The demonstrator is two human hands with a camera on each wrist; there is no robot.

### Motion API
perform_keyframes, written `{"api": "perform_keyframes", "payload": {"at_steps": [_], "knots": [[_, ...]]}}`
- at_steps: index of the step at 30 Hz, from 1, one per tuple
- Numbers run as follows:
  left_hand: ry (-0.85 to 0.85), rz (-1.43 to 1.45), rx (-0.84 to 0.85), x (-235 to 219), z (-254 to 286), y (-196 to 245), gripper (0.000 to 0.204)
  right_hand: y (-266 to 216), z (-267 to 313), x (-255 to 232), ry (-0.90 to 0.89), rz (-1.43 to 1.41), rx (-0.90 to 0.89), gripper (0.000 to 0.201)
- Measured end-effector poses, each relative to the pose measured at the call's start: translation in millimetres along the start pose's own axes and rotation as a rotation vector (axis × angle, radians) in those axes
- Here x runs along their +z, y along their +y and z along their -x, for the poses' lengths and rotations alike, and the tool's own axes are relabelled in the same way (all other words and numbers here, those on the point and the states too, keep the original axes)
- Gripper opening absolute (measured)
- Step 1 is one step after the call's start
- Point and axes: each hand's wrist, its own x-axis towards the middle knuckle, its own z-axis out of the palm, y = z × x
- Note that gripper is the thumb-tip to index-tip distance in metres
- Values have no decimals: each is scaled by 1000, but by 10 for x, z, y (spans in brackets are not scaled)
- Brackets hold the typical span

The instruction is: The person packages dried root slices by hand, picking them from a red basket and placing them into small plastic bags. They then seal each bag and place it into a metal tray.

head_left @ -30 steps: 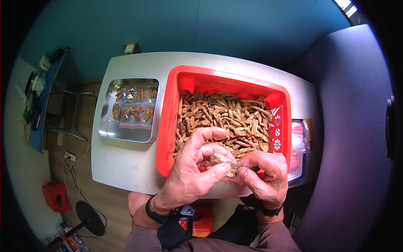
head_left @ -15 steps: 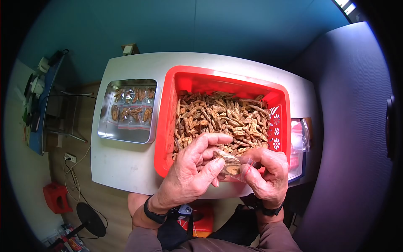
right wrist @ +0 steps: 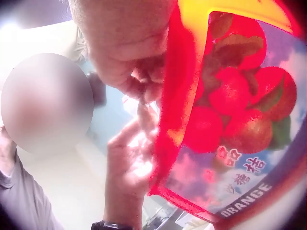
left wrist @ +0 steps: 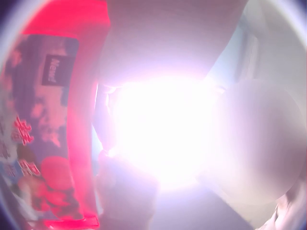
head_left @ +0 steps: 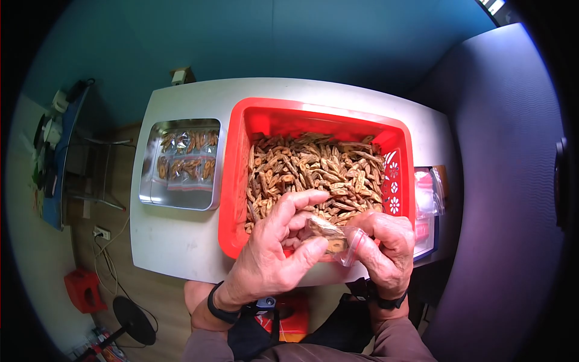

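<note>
A small clear zip bag (head_left: 350, 242) holding dried brown root slices (head_left: 326, 228) is held above the near edge of a red basket (head_left: 234, 199). My left hand (head_left: 274, 250) holds its filled end between thumb and fingers, index finger raised. With thumb and bent fingers, my right hand (head_left: 386, 246) pinches the bag's red-striped mouth. A heap of similar dried slices (head_left: 301, 166) lies in the basket. In the right wrist view the right hand (right wrist: 127, 55) and left hand (right wrist: 129, 160) meet at the bag. Glare washes out the middle of the left wrist view.
Left of the basket, a metal tin (head_left: 172, 199) contains several filled zip bags (head_left: 188, 168) on the white table (head_left: 169, 241). More plastic bags (head_left: 425, 193) lie in a box at the right. A dark panel (head_left: 500, 181) stands beyond the table's right side.
My left fingers have shifted on the bag, uncovering more of the slices and turning it slightly. The right hand keeps its pinch at the bag's mouth. The head view has shifted slightly.
</note>
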Motion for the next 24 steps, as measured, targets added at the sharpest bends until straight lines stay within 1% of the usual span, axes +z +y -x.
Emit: {"api": "perform_keyframes", "payload": {"at_steps": [2,4,6,7,8,10,14,16,19,21,23,24], "knots": [[-42,-186,215,3,-11,-75,63,-6,3,-3,-9,-6,5,4],[-19,-211,183,39,-9,-55,66,-21,-1,-21,-16,-12,15,5],[11,-603,430,38,-51,-61,62,-28,-2,-34,-24,-20,24,6],[42,-632,465,67,-67,-47,57,-28,0,-39,-33,-23,14,6],[42,-632,464,74,-69,-50,57,-27,1,-41,-42,-26,4,5],[39,-655,525,78,-69,-63,55,-4,14,-36,-34,-37,-2,5],[8,-694,527,53,-56,-69,50,-16,11,-23,-29,-66,20,4],[-1,-670,431,52,-34,-45,45,3,22,-31,-32,-45,17,4],[23,-678,397,44,-16,-22,48,-1,26,-35,-41,-2,14,4],[2,-633,372,23,-11,-11,49,2,23,-37,-45,21,12,4],[-21,-590,348,0,7,17,49,22,21,-42,-64,42,-57,6],[-39,-467,232,-6,35,47,48,19,25,-45,-62,42,-57,6]]}}
